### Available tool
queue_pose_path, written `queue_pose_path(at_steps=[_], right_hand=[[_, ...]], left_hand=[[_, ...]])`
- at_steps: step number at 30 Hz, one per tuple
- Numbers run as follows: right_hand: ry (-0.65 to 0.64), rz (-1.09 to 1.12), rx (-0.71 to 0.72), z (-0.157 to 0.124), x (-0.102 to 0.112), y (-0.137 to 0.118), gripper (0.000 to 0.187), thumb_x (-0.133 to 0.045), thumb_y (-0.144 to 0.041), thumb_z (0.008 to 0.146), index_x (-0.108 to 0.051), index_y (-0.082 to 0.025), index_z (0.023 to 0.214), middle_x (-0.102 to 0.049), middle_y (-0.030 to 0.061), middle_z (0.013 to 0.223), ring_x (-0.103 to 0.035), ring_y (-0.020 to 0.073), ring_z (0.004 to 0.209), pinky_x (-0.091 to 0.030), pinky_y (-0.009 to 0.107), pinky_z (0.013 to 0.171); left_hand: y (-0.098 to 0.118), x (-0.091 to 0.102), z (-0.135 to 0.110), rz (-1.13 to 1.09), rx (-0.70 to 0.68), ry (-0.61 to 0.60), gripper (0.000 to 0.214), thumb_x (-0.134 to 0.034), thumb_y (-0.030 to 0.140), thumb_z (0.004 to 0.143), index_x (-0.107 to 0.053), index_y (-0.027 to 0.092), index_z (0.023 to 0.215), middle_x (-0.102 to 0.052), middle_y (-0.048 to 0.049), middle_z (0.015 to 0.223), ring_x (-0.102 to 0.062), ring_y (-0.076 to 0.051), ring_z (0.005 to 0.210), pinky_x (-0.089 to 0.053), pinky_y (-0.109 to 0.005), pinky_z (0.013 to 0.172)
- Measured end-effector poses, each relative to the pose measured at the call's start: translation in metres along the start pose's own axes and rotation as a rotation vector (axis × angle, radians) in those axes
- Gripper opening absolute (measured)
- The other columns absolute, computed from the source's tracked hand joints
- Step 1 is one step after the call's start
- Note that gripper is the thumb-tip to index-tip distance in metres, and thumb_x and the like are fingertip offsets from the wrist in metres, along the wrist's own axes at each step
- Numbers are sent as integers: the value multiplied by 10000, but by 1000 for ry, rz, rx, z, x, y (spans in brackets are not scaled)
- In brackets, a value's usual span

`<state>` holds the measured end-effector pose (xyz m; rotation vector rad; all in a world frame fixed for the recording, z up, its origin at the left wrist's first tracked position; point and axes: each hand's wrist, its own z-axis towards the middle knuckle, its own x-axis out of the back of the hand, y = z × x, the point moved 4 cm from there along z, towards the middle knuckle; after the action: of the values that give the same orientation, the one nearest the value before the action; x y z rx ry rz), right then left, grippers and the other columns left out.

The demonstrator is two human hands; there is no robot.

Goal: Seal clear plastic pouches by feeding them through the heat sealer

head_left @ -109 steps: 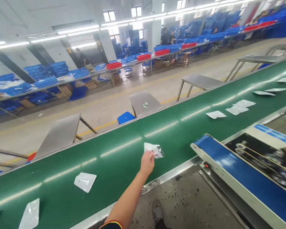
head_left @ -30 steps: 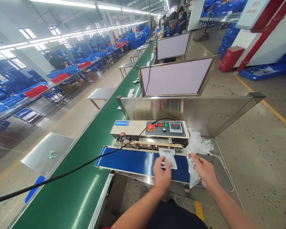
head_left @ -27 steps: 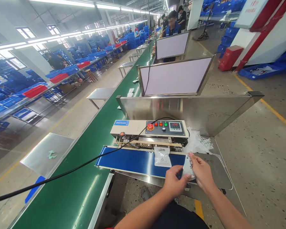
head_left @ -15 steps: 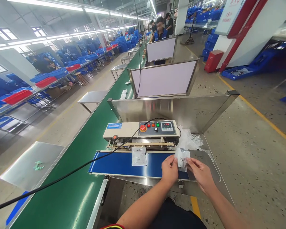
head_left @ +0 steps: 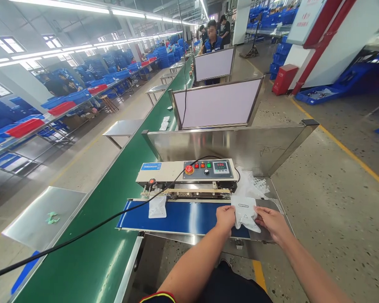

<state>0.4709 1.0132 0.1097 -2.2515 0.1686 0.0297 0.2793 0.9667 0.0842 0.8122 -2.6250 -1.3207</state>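
Plastic pouch [head_left: 244,213] — between left hand [head_left: 225,219] and right hand [head_left: 272,224] — overhangs blue belt [head_left: 189,216] end.

The pouch [head_left: 244,213] is thin, glossy plastic, crinkled and milky white, and the sealer belt [head_left: 183,219] is smooth blue with a soft sheen. The guard panel [head_left: 208,147] is polished stainless steel with faint smudges, the conveyor belt [head_left: 91,210] is smooth, shiny green, and the floor [head_left: 334,210] is matt, speckled concrete.
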Motion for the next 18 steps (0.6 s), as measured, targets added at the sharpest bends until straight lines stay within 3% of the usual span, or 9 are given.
queue_pose_path(at_steps=[8,13,18], right_hand=[[-20,-23,-8,6,-20,-5,303,-1020,-272,682,-828,-139,874,-798,139,852,-758,244,719,-676,268,606],[-75,-62,4,5,-51,-1,317,-1037,-297,730,-854,-123,922,-792,133,849,-758,240,728,-691,265,636],[-134,-110,-12,-4,-82,5,369,-1055,-352,720,-855,-137,945,-802,146,879,-795,286,819,-724,299,699]], left_hand=[[8,14,8,-25,36,17,483,-980,624,724,-821,173,790,-727,-53,666,-692,-211,656,-619,-340,659],[20,38,3,-47,-18,58,482,-956,635,747,-837,176,834,-778,-77,747,-738,-239,760,-628,-346,733],[36,75,-10,-88,-100,160,468,-895,613,826,-831,150,797,-813,-104,798,-754,-248,806,-628,-343,782]])
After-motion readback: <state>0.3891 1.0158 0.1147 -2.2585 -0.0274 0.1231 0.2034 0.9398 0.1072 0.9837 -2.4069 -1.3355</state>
